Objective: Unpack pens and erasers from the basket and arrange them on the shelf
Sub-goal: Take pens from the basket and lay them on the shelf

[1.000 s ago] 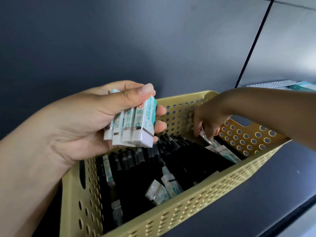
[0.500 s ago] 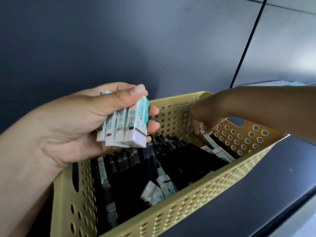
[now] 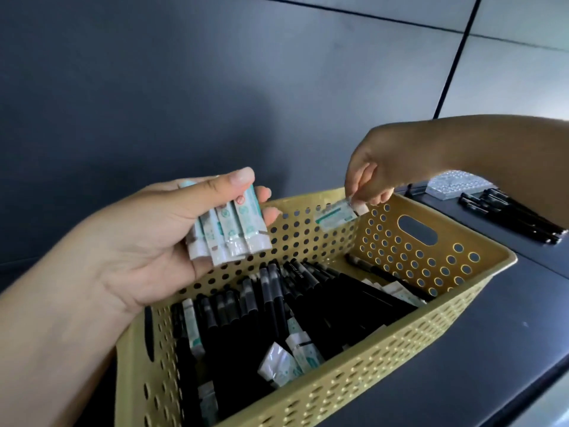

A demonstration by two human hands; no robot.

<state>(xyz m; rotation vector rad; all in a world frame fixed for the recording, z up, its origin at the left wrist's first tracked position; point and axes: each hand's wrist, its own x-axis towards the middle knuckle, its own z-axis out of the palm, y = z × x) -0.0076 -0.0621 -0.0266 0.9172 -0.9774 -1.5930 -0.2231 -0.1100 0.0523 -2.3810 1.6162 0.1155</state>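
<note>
Dark grey panelled wall (image 3: pixel 215 87) with thin black seams behind a dark surface (image 3: pixel 477 349).

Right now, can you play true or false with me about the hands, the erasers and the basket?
1. The left hand holds a bunch of wrapped erasers. True.
2. The right hand is empty. False: it pinches a single eraser above the far rim of the basket.
3. The basket is red. False: it is yellow with round holes.
4. Black pens lie inside the basket. True.
5. No erasers are left in the basket. False: several loose erasers lie among the pens.
6. Some pens on the shelf lie outside the basket, to its right. True.
</note>
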